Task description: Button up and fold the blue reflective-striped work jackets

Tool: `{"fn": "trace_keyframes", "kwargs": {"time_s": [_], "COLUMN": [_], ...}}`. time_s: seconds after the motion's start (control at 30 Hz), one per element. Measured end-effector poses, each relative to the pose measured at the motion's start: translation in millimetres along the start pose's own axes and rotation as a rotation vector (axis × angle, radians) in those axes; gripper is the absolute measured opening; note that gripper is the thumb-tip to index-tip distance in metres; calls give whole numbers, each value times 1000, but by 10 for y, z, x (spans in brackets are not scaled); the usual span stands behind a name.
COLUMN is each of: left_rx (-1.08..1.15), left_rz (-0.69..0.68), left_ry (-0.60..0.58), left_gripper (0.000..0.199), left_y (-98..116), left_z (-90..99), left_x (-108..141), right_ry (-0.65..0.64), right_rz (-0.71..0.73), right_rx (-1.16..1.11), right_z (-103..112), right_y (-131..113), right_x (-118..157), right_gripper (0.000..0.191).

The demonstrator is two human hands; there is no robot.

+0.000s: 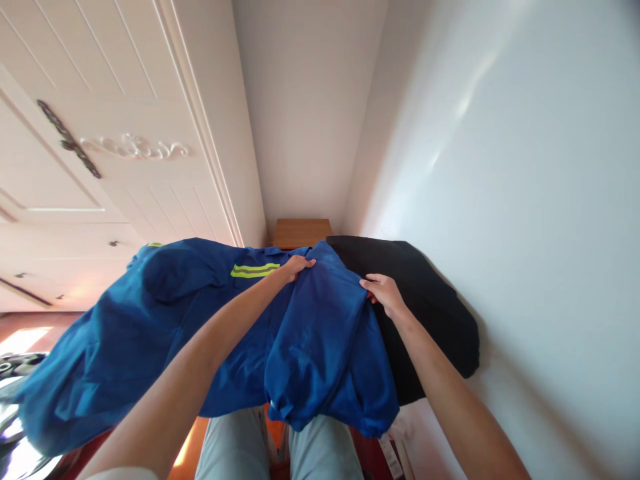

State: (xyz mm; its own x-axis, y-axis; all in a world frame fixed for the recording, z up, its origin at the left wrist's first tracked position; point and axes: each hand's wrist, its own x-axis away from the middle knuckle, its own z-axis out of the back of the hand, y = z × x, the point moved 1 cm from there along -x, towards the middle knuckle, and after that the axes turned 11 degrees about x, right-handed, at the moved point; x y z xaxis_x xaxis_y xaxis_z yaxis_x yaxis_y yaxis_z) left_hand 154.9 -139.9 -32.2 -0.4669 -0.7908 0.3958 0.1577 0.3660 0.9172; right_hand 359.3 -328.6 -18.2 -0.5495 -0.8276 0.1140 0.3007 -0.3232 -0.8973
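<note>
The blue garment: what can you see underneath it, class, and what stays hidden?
Black cloth emerges from beneath the blue garment on the picture's right. How far it runs underneath, and whatever supports the garment, cannot be seen because they are covered.

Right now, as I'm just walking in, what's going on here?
A person is handling a blue garment with a yellow-green stripe, spread out in front of them. Their right-hand grip pinches an edge of the blue cloth; their left-hand grip is on the cloth nearby, though whether it is pinching is hard to tell. Black cloth lies on the right, partly covered by the blue.
</note>
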Motion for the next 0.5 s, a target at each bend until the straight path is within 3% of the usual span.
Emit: {"fn": "trace_keyframes", "kwargs": {"time_s": [0.2,0.3,0.37,0.43,0.5], "left_rx": [-55,-76,-85,-86,-79], "left_rz": [-87,-108,-155,-224,-293], "left_ry": [125,148,205,284,341], "left_gripper": [28,30,28,27,31], "left_y": [-22,-67,-97,-149,-254], "left_z": [-36,-11,55,146,232], "left_x": [1,63,171,364,656], "right_ry": [46,88,188,270,211], "right_rz": [-15,-7,117,350,594], "right_rx": [25,54,157,327,471], "right_z": [15,55,80,64,-15], "right_y": [123,109,49,-26,-68], "right_x": [62,160,302,503,717], "right_gripper": [35,44,52,49,39]}}
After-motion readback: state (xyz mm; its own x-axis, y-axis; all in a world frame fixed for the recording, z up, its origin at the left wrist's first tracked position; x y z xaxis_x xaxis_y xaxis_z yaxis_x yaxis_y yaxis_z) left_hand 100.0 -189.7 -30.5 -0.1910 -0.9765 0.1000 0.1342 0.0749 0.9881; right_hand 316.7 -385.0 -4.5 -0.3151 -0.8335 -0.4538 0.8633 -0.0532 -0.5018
